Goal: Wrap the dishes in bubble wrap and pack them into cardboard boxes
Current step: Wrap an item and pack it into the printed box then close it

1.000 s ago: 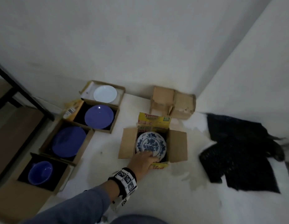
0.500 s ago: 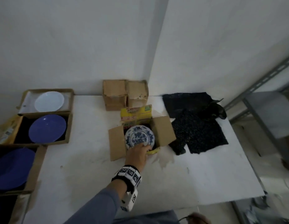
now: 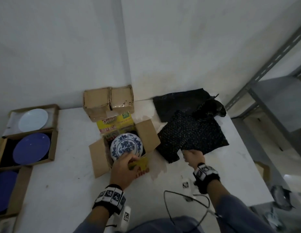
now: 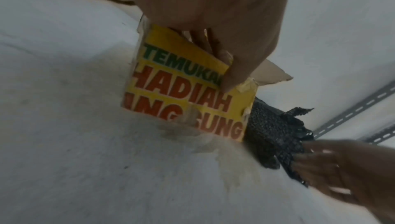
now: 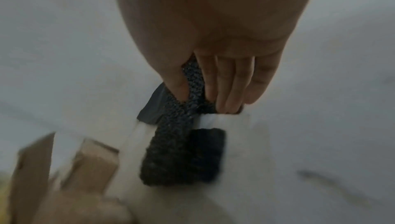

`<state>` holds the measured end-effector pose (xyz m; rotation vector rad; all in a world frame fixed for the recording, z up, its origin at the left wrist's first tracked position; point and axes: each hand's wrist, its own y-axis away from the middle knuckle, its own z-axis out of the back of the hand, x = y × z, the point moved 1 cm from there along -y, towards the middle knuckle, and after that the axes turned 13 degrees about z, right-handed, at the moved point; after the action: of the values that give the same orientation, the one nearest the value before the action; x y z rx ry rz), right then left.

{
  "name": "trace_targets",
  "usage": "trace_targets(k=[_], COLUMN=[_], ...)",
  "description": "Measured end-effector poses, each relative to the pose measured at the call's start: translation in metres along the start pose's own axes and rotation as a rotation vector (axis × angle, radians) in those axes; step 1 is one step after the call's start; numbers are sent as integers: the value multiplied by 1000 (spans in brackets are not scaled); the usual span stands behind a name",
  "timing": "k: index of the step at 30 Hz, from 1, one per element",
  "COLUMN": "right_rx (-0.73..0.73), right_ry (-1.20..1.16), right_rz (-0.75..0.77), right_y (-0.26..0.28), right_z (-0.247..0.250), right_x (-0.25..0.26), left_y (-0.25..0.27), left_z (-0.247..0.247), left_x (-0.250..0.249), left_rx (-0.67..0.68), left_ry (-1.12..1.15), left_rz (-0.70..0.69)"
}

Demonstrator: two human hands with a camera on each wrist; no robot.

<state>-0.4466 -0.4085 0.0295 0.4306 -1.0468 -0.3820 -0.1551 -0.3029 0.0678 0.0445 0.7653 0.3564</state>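
Note:
A blue-and-white patterned plate (image 3: 127, 146) lies bare in the open yellow cardboard box (image 3: 146, 137) at mid-table. My left hand (image 3: 125, 165) grips the box's near yellow flap (image 4: 181, 96). Its thumb presses the outer face, and its fingers curl over the flap to the plate's near rim. To the right of the box lie sheets of black bubble wrap (image 3: 191, 132). My right hand (image 3: 194, 157) pinches the near corner of the front sheet (image 5: 179, 151) between thumb and fingers. The left wrist view shows that same hand (image 4: 342, 168) on the wrap (image 4: 271, 133).
Open boxes along the left hold a white plate (image 3: 33, 120) and two blue plates (image 3: 31, 149) on black wrap. Two closed small cardboard boxes (image 3: 107, 101) stand against the back wall. A grey metal shelf (image 3: 272, 98) stands beyond the table's right edge. A cable (image 3: 185, 199) loops near the front edge.
The head view has swung to the right. My right hand has come into view and taken hold of the black bubble wrap. My left hand stays at the plate's near rim.

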Motion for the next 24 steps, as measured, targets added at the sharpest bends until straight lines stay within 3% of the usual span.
trace_targets(k=[4,9,11,14,17,19,20,24], right_rx=[-42,-153,-204,-183,-50,35,49,116], right_ry=[-223,-280,-171,13,248,376,423,514], right_rz=[-130,-31,191,720,1192,1360,1425,1523], right_y=[-39,-32,-20,5,26,33,35,41], right_z=[-17,-17,-13,-9,-10,-10,-10,5], right_x=[8,32,46,65,66,59,55,42], left_y=[16,20,22,19,10,3,0,-18], left_z=[-1,5,8,11,9,-1,-8,-35], left_x=[-4,-13,-28,-57,-97,-125,-137,-157], left_rx=[-78,-119,-114,-118,94,256,274,27], left_ry=[27,134,215,307,486,558,546,446], left_rz=[-32,15,73,161,262,324,347,419])
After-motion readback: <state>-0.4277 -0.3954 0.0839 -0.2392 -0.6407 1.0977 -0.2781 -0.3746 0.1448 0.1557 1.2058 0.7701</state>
